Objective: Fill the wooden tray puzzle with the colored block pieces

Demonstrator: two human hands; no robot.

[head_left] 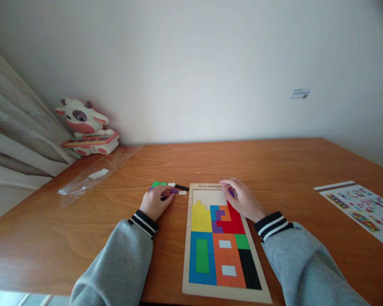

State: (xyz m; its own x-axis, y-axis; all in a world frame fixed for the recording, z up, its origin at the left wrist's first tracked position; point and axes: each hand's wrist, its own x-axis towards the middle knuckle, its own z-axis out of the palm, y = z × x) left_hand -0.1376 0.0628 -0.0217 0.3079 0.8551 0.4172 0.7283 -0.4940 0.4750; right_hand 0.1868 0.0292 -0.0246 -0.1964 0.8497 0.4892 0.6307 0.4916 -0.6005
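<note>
A wooden puzzle board [187,255] lies flat before me, its lower and middle parts filled with coloured block pieces. Bare wood shows along its top end. Over the board's upper right corner, my right hand [242,199] is closed, with a purple puzzle piece [232,193] partly visible under its fingers. Left of the board, my left hand [156,202] pinches at a purple puzzle piece [174,191] among the loose ones. Around it lie green pieces [159,183], a black piece [181,187] and a white piece [182,193]. My left fingers partly hide this group.
A toy cow with a keyboard [89,127] stands at the back left, near a curtain [15,144]. In front of it lies a clear plastic bag [83,182]. A printed pattern sheet [357,204] rests on the right of the wooden table [284,165]. The wall rises behind.
</note>
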